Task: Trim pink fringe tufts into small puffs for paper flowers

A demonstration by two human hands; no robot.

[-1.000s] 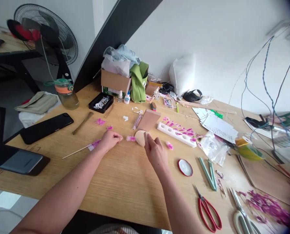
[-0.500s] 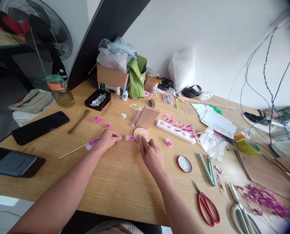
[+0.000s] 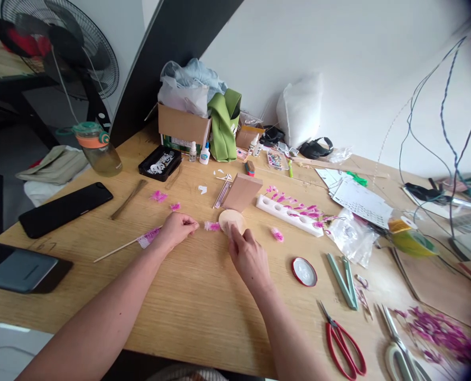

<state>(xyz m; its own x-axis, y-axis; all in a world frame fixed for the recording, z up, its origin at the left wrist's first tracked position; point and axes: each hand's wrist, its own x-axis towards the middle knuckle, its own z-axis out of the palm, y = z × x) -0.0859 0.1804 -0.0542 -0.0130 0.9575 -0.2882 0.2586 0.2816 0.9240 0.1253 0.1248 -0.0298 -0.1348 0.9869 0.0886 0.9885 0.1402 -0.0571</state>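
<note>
From my end I see the pink fuzzy strip (image 3: 211, 226) lying between the hands, bristly, paler at its left end, its right end meeting a round wooden disc (image 3: 229, 215). Left hand (image 3: 183, 226) is pinched just beside it; can't tell what, if anything, is in there. Right hand (image 3: 251, 258) grips a blurry flat piece (image 3: 231, 230) at the disc's near side; a second ago it covered the right edge.

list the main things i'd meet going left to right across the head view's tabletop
Glossy black slab, brown stick-like bundle, left hand, pink fuzzy strip, beige disc, right hand, small pink fuzzy piece, red-rimmed lid, red-handled scissors, white-handled scissors.
</note>
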